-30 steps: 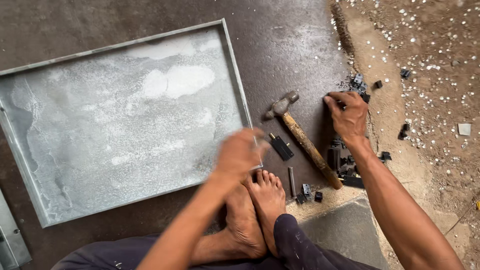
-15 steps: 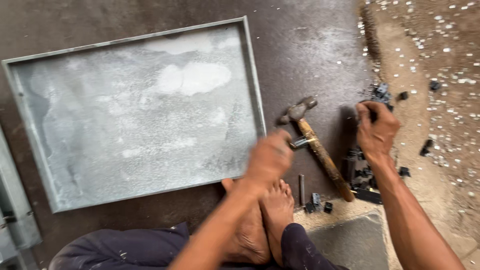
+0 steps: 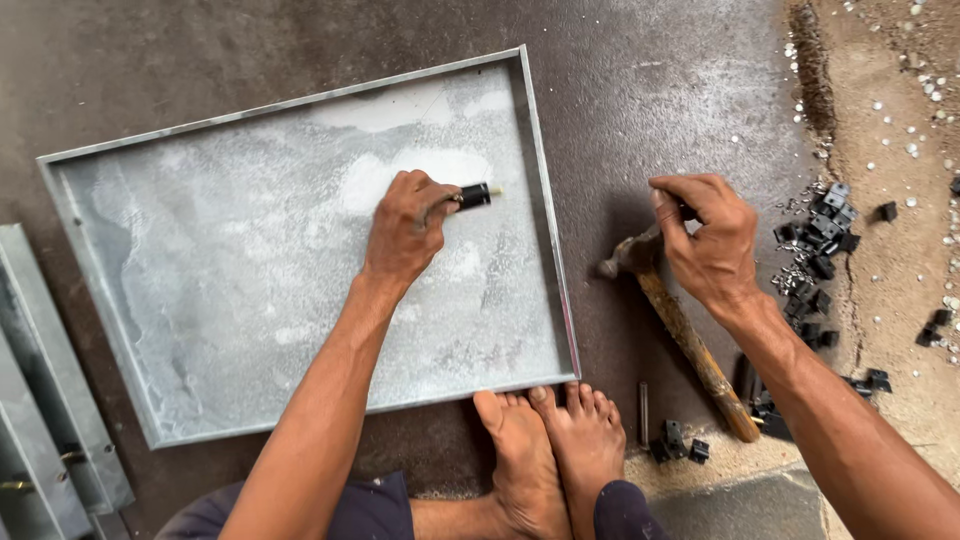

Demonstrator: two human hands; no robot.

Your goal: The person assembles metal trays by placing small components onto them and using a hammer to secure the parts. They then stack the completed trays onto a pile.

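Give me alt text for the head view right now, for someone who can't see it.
The person's left hand holds a small black cylindrical part over a shallow grey metal tray on the floor, while the right hand rests over the head of a wooden-handled hammer. Bare feet touch the tray's near edge; small black pieces lie to the right.
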